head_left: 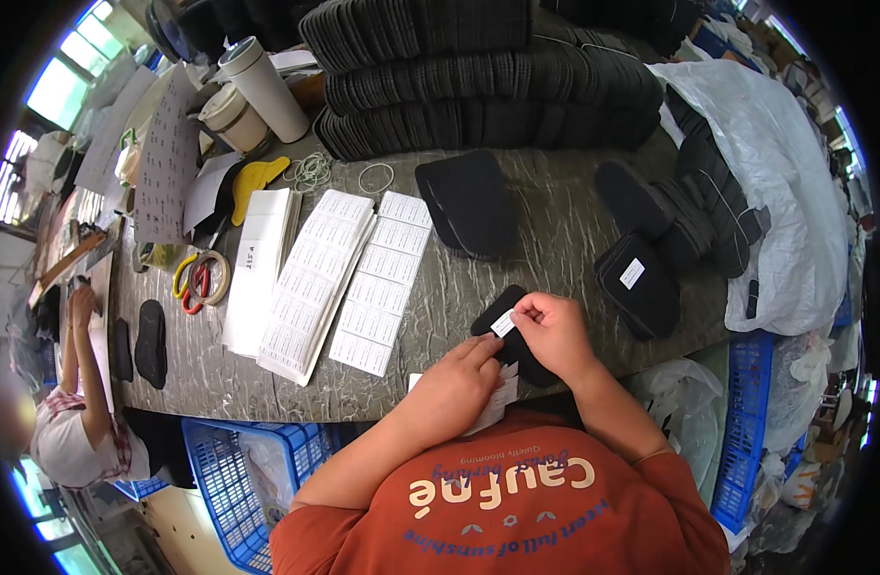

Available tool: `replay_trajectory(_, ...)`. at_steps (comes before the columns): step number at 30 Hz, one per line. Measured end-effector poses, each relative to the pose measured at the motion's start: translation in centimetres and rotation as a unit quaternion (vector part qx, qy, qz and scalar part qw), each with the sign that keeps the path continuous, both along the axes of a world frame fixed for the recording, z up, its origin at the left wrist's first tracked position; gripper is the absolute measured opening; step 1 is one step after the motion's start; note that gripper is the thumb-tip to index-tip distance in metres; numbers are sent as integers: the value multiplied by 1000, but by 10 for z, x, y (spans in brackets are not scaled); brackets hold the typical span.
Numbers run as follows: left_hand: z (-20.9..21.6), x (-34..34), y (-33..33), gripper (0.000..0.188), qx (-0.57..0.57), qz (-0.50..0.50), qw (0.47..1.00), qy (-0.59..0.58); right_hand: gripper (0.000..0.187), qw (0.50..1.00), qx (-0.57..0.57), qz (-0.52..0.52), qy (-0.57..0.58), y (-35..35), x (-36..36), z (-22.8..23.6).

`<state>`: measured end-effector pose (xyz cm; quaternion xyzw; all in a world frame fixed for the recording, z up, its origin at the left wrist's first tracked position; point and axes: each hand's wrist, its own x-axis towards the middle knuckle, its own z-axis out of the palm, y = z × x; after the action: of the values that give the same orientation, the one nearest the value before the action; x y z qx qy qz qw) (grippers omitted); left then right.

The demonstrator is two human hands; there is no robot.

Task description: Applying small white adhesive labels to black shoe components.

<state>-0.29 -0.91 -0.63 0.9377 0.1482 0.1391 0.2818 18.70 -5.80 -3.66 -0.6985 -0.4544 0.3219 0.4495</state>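
White label (502, 324), probably light, flimsy and best edge-held, is pinched near frame centre by the right hand (555, 335), while the left hand's (454, 383) grip cannot be told.

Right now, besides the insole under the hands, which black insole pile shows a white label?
The front pile of the group right of the right hand: a white label lies on top. The middle pile shows none.

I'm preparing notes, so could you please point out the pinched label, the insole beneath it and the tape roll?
Pinched label (503, 324), head view: its printed face.
Insole (519, 352), head view: its bare middle.
Tape roll (225, 279), head view: its ring's right side.
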Motion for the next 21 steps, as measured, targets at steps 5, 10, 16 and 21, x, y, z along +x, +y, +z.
replay_trajectory(5,-4,3,2,17,13,-16,1000,10,7,1000,7,-9,-26,-1,-1,-1)
replay_trajectory(10,-3,6,1,16,26,-17,999,22,10,999,12,-38,-25,-2,-1,-7)
replay_trajectory(16,-4,8,0,16,49,-7,998,32,23,995,-40,-34,-90,2,-6,9)
replay_trajectory(21,-4,20,6,17,30,1,997,71,22,939,40,-70,-335,2,-9,5)
